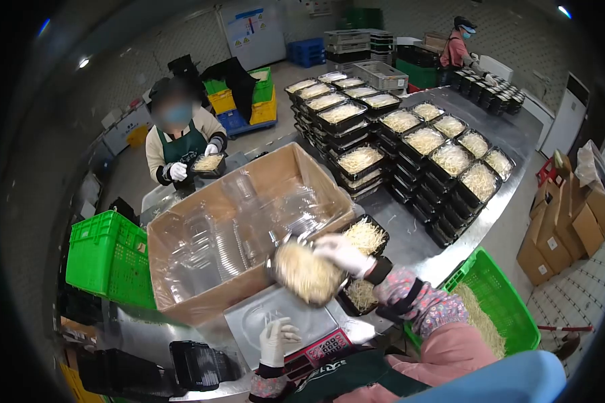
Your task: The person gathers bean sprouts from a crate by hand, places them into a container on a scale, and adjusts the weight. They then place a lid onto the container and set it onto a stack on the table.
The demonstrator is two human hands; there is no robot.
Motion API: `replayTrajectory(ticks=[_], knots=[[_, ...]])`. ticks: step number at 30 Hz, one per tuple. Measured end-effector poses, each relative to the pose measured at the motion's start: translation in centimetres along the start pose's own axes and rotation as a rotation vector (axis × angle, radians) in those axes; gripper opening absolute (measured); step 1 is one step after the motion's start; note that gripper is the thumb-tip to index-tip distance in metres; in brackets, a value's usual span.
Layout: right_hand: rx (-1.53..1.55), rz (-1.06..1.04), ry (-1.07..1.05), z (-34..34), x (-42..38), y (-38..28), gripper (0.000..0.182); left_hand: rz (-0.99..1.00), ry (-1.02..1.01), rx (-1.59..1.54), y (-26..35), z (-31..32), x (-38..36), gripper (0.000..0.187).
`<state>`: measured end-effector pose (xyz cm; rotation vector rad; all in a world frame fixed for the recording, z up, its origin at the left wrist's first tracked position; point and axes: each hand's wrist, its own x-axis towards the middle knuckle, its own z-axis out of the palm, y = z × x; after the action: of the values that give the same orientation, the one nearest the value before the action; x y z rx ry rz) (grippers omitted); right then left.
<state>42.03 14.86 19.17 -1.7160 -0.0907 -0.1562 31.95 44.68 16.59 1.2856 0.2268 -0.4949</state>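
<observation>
My right hand (345,254), in a white glove, grips the edge of a black tray of bean sprouts (309,274), blurred by motion and tilted above the scale. My left hand (277,341), gloved too, hovers over the near part of the scale's metal plate (249,319) with its fingers apart and nothing in them. A red keypad (328,346) sits on the scale's near side. Beside my right wrist are two more filled trays, one (366,236) behind it and one (360,295) partly hidden under my forearm.
A cardboard box (202,303) of clear plastic lids stands beyond the scale. Stacked filled trays (450,158) cover the table's far side. A green crate (524,322) of sprouts is at right; empty black trays (198,365) lie at left. A co-worker (185,138) opposite holds a tray.
</observation>
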Motion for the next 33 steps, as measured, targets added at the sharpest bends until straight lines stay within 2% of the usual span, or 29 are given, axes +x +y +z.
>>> replayTrajectory(ticks=[1, 2, 3, 4, 6, 8, 10, 11, 12, 14, 16, 18, 20, 21, 22, 24, 26, 27, 28, 30, 33], knots=[[-0.317, -0.435, 0.137, -3.4, 1.9, 0.1, 0.019, 0.038, -0.002, 0.022, 0.5, 0.3, 0.2, 0.031], [0.167, -0.037, 0.302, -5.5, 3.9, -0.5, 0.015, 0.037, 0.004, 0.019, 0.5, 0.3, 0.4, 0.031], [0.25, -0.029, 0.361, -8.9, 6.0, -0.5, 0.015, 0.043, 0.029, 0.057, 0.4, 0.2, 0.6, 0.029], [0.282, -0.078, 0.604, -10.7, 8.5, -0.7, 0.018, 0.049, 0.055, 0.094, 0.1, 0.2, 0.8, 0.027], [0.297, -0.205, 0.825, -15.4, 13.9, 0.9, 0.019, 0.057, 0.089, 0.091, -0.1, 0.4, 0.4, 0.026], [0.274, -0.092, 0.986, -20.8, 20.3, 6.9, 0.01, 0.072, 0.127, 0.088, -0.6, 0.4, 0.1, 0.024], [0.446, 0.078, 0.868, -23.0, 21.9, 8.9, 0.02, 0.088, 0.173, 0.081, -1.0, 0.4, -0.2, 0.024], [0.386, 0.22, 0.968, -22.9, 22.2, 10.3, 0.039, 0.1, 0.208, 0.092, -1.1, 0.6, -0.2, 0.022], [0.347, 0.32, 1.013, -23.0, 22.2, 10.8, 0.044, 0.099, 0.218, 0.094, -1.0, 0.7, -0.2, 0.022], [0.383, 0.195, 0.99, -22.0, 21.6, 9.9, 0.046, 0.087, 0.252, 0.076, -1.1, 0.6, -0.5, 0.022], [0.306, 0.199, 0.94, -21.3, 19.4, 8.3, 0.046, 0.051, 0.279, 0.087, -1.2, 0.6, -0.7, 0.023], [0.024, 0.182, 0.913, -21.5, 17.3, 6.3, 0.039, 0.034, 0.296, 0.096, -0.7, 0.7, -0.1, 0.023], [-0.553, -0.198, 0.998, -23.1, 18.1, 6.6, 0.038, 0.056, 0.303, 0.17, -0.4, 1.0, -0.1, 0.023], [-0.549, -0.143, 0.956, -22.7, 18.3, 3.9, 0.033, 0.05, 0.309, 0.171, -0.2, 1.2, 0.1, 0.023], [-0.576, -0.246, 0.887, -23.2, 19.7, 3.6, 0.026, 0.048, 0.313, 0.162, 0.3, 1.6, 0.6, 0.022], [-0.898, -0.471, 0.676, -24.4, 22.6, 3.5, 0.035, 0.046, 0.322, 0.152, 0.6, 2.2, 1.4, 0.022], [-1.279, -0.269, 0.449, -23.7, 24.0, 5.1, 0.054, 0.124, 0.239, 0.175, 0.6, 2.6, 2.4, 0.022], [-1.297, 0.038, 0.136, -23.3, 23.8, 5.2, 0.064, 0.12, 0.242, 0.174, 0.8, 3.2, 2.8, 0.022], [-1.33, 0.016, 0.2, -22.6, 22.9, 5.9, 0.065, 0.128, 0.235, 0.2, 1.1, 3.8, 2.9, 0.022], [-1.325, 0.024, 0.151, -22.2, 21.1, 5.5, 0.062, 0.128, 0.228, 0.221, 1.2, 4.2, 3.3, 0.022], [-1.315, -0.037, 0.252, -22.7, 19.0, 7.1, 0.059, 0.087, 0.242, 0.202, 0.5, 4.0, 3.7, 0.022]])
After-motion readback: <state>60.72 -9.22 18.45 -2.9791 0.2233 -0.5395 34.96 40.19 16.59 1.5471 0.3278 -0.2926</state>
